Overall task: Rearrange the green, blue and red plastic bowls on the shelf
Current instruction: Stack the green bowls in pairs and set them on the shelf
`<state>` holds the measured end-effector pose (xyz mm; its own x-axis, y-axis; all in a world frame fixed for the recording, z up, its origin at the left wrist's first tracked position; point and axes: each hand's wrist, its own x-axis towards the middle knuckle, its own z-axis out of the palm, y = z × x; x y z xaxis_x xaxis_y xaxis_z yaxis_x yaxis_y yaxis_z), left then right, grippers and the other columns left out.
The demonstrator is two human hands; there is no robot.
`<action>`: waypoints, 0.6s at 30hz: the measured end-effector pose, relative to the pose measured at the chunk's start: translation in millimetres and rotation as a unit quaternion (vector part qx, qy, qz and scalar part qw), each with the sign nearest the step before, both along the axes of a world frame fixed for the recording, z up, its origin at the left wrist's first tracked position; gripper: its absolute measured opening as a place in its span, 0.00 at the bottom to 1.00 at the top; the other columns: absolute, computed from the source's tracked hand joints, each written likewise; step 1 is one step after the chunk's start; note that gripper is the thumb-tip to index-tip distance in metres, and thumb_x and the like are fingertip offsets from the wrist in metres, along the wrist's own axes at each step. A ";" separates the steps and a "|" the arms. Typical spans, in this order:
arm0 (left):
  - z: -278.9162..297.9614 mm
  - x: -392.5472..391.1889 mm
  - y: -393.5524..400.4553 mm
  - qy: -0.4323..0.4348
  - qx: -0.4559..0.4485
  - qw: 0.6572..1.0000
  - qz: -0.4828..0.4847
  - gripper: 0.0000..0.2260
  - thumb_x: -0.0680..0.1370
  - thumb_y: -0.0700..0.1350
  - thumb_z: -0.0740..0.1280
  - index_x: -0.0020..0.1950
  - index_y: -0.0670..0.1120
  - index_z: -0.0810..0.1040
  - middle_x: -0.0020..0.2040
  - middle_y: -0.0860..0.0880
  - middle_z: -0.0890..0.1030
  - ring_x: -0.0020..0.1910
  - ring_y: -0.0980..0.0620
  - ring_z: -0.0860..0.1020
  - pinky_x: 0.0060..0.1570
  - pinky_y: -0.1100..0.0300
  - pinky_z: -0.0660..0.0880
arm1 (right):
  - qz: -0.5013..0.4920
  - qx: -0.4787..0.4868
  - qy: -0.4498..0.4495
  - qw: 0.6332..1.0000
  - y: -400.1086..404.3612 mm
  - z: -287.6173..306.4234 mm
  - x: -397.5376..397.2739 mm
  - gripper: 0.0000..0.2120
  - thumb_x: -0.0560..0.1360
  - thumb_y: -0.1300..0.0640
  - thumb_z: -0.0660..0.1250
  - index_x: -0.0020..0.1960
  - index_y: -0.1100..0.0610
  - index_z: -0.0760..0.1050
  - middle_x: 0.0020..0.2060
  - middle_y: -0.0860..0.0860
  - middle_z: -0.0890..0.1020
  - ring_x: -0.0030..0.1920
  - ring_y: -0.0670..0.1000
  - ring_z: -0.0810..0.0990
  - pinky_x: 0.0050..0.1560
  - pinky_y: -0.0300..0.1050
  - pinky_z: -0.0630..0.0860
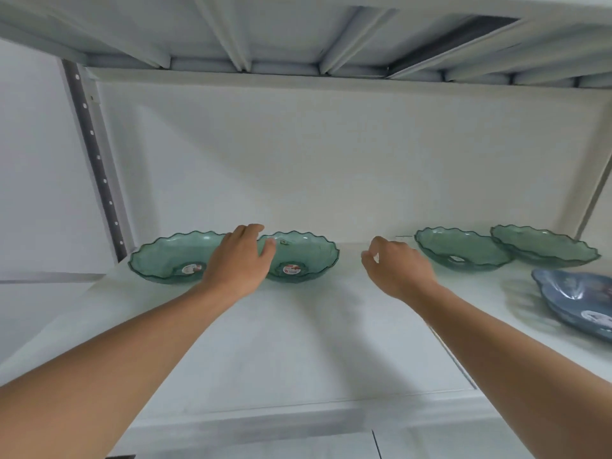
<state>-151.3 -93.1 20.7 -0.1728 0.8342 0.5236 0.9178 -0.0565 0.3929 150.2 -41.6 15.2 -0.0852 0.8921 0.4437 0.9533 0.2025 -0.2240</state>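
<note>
Left hand [238, 260] rests open on green bowl [308, 256]; right hand [397, 263] hovers curled, empty.

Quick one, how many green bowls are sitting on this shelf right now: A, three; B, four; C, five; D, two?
B: the leftmost green bowl, second green bowl, third green bowl and rightmost green bowl line the back of the shelf; the only other one is the blue bowl.

L hand [240, 256] on 2nd green bowl [308, 256] from left; R hand [397, 263] loosely curled, holds nothing
</note>
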 end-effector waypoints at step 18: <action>9.7 259.4 88.7 -0.116 -0.027 0.991 -0.054 0.23 0.81 0.63 0.57 0.69 0.52 0.78 0.62 0.52 0.83 0.54 0.51 0.78 0.55 0.54 0.74 | -0.019 -0.064 0.039 0.997 33.0 45.3 247.1 0.17 0.80 0.46 0.55 0.55 0.54 0.77 0.47 0.57 0.82 0.49 0.64 0.80 0.50 0.55 0.79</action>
<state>108.1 -4.4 30.4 -0.1908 0.8801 0.4348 0.7922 -0.1235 0.5977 397.3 -8.6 60.5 -0.0198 0.9440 0.3295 0.9386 0.1311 -0.3193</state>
